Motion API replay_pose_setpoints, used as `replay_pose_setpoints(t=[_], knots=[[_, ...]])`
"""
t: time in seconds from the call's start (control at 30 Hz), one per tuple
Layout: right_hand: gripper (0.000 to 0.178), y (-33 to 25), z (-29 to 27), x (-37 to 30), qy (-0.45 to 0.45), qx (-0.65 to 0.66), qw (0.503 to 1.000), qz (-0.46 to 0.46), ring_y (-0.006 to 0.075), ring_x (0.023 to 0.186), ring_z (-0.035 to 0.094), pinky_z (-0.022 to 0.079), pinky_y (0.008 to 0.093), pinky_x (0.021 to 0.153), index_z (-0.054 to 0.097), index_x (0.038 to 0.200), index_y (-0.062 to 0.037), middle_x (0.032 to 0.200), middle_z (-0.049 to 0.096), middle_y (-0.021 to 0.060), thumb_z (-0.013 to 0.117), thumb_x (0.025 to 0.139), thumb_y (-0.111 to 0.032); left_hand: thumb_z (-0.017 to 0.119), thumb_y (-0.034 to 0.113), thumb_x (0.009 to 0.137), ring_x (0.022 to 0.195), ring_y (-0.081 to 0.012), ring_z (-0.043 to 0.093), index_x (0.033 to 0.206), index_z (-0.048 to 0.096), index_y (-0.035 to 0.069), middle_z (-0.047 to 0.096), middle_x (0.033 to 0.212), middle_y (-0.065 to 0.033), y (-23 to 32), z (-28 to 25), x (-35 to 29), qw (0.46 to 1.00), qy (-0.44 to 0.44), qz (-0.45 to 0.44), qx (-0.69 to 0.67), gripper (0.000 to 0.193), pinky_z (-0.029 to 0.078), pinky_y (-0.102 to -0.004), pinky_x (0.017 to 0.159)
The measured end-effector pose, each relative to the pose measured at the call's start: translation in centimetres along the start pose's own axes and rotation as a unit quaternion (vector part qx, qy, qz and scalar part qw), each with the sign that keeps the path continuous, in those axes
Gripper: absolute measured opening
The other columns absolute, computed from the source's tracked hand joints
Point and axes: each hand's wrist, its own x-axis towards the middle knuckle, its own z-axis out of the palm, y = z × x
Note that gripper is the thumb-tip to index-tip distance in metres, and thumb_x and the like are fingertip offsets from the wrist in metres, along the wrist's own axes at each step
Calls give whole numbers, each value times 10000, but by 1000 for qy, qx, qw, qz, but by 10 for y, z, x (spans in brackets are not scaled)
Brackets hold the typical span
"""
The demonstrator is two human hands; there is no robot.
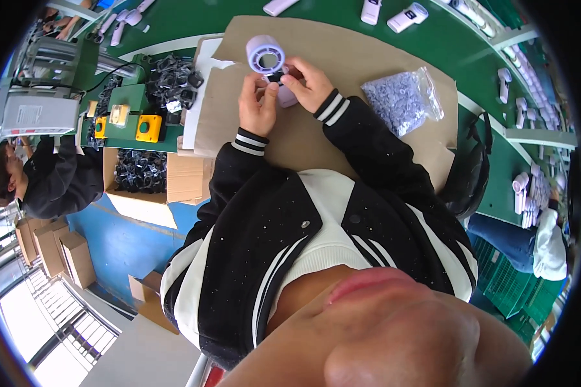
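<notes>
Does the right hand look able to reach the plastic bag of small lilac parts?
Probably yes: the plastic bag lies nearby, only brown sheet between, though the right hand is at the lilac handheld fan.

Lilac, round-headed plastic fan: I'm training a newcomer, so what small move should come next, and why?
Perhaps steady the lilac, round-headed plastic fan with the left hand and press the black piece at its neck with the right hand: both thumbs are close to it, and whether it sits flush cannot be seen.

Lilac handheld fan [262, 45], round head, black part [275, 77] below, handle [286, 97] partly hidden by fingers [295, 86]
</notes>
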Motion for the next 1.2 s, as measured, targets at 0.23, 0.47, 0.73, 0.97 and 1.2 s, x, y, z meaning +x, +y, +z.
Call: replay_pose_setpoints(t=[0.23,0.47,0.73,0.97,1.2], knots=[[210,-14,-11,2,-31,122,992,-7,128,769,542,448,241,717,546,1087,-32,893,599,54,558,883,-79,619,16,818,754,-155,547,1071,525,17,586,885,-80,17,5,9,988,-29,-22,-147,270,468,-259,687],[192,3,-19,5,29,168,985,-35,125,734,552,457,253,671,535,1048,-16,864,608,58,567,878,-99,608,26,839,750,-137,552,1026,546,4,603,879,-76,12,13,28,994,-68,11,-82,198,465,-243,711],[225,15,-7,2,50,89,995,-18,116,700,541,442,226,647,498,1064,-39,819,594,56,567,881,-151,585,94,877,744,-125,554,1012,577,-2,610,827,-74,2,27,52,980,15,-62,-188,167,466,-234,708],[248,9,-15,10,-117,56,973,190,94,535,459,377,218,503,488,1033,-57,694,535,33,580,886,-234,581,159,893,809,-158,587,1112,581,-13,637,933,-114,-30,4,56,984,-23,-134,-117,279,479,-255,743],[248,44,7,73,-118,252,902,330,68,378,307,279,229,399,539,948,-85,509,414,-28,603,877,-314,556,203,910,858,-197,576,1290,445,3,575,1100,-147,-50,-5,48,980,31,-75,-180,443,484,-282,748]])
